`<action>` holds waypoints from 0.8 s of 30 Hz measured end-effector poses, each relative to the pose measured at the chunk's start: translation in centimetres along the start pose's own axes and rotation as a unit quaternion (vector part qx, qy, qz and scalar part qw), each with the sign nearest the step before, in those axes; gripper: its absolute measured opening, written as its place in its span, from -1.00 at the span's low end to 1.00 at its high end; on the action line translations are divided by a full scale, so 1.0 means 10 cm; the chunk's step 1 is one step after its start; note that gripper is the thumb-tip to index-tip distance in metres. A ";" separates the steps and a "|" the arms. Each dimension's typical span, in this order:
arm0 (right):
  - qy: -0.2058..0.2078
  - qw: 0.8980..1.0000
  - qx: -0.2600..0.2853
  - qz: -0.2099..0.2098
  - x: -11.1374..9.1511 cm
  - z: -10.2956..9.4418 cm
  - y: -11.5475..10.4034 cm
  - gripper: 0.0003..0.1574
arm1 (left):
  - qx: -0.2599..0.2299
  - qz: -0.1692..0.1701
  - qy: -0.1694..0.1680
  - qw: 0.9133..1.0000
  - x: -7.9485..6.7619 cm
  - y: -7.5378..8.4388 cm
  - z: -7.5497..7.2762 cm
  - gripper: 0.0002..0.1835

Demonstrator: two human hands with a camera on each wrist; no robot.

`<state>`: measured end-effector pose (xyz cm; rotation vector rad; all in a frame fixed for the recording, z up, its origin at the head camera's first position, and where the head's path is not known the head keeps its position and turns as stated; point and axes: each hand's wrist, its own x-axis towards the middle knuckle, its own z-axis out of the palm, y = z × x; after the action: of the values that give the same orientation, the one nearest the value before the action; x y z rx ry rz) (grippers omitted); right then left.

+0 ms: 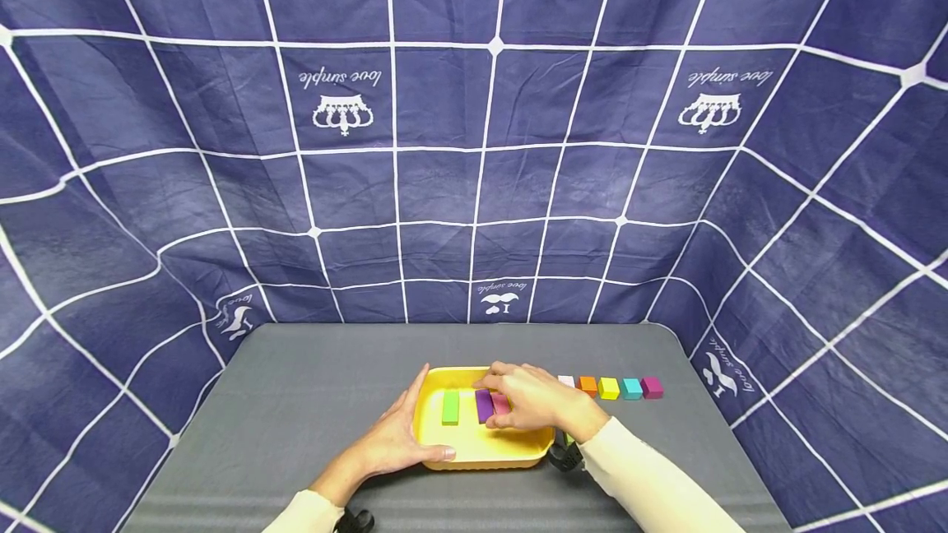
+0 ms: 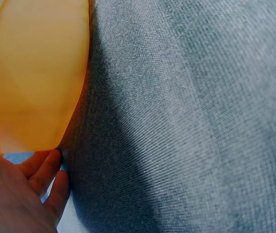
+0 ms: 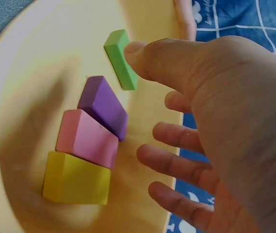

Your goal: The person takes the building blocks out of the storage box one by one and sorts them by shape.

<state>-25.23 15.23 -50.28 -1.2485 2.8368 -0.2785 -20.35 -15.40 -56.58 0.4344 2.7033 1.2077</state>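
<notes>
A shallow yellow tray (image 1: 474,455) rests on the grey table. At its left end, my left hand (image 1: 388,438) holds it, the thumb on the front rim and the fingers along the outer wall. Over the tray's right half is my right hand (image 1: 529,397), fingers spread with nothing between them. In the right wrist view a purple block (image 3: 104,107), a pink block (image 3: 87,138) and a dark yellow block (image 3: 77,179) lie side by side below the fingers. A green block (image 3: 121,60) lies apart from them. The head view hides the dark yellow block behind the right hand.
Right of the tray runs a row of cubes: white (image 1: 566,381), orange (image 1: 587,387), yellow (image 1: 609,389), teal (image 1: 631,389) and magenta (image 1: 652,388). A yellow-green piece (image 1: 569,439) peeks out by the right wrist. Blue gridded cloth (image 1: 444,187) surrounds the table (image 1: 311,385).
</notes>
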 end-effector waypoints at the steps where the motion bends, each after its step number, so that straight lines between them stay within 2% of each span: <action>1: -0.005 1.000 0.001 -0.002 0.02 0.01 0.00 -0.25 | 0.001 0.001 0.001 1.000 0.00 0.00 0.00 0.67; 12: -0.051 0.999 -0.003 -0.002 0.17 0.12 -0.06 -0.21 | 0.004 -0.003 0.001 1.000 0.00 -0.02 0.01 0.68; 24: -0.054 0.998 -0.020 -0.007 0.22 0.16 -0.06 -0.27 | -0.001 -0.002 -0.003 1.000 0.01 -0.02 0.00 0.68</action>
<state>-26.14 12.95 -51.62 -1.2503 2.7556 -0.1508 -20.44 -15.49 -56.69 0.4302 2.6974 1.2048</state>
